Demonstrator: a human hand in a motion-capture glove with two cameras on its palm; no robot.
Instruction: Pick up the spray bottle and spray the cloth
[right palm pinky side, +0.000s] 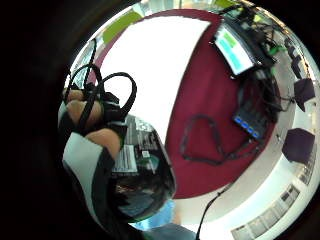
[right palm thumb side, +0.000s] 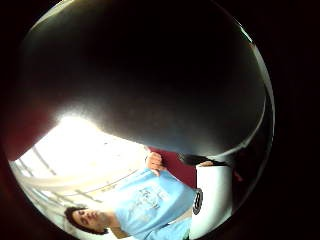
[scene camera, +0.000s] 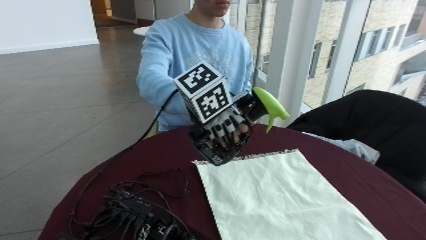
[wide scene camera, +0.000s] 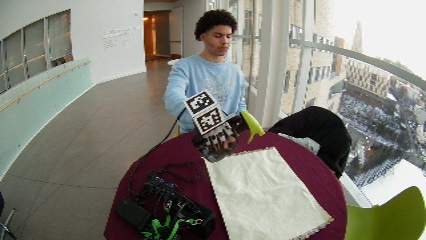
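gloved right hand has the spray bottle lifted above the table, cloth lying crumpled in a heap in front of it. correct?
Not quite. The cloth is not crumpled: it lies spread flat on the dark red table, as the outside view shows. The rest holds: the gloved right hand grips the spray bottle, with its green trigger head, lifted above the table at the cloth's near edge.

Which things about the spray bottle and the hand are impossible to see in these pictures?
- Spray bottle body: outside view, mostly covered by the right hand; only the green trigger head shows clearly.
- Label text: little finger side view, too small to read.
- Thumb side view: a dark surface close to the palm blocks most of it.
- Cloth: outside view, near edge cut off.
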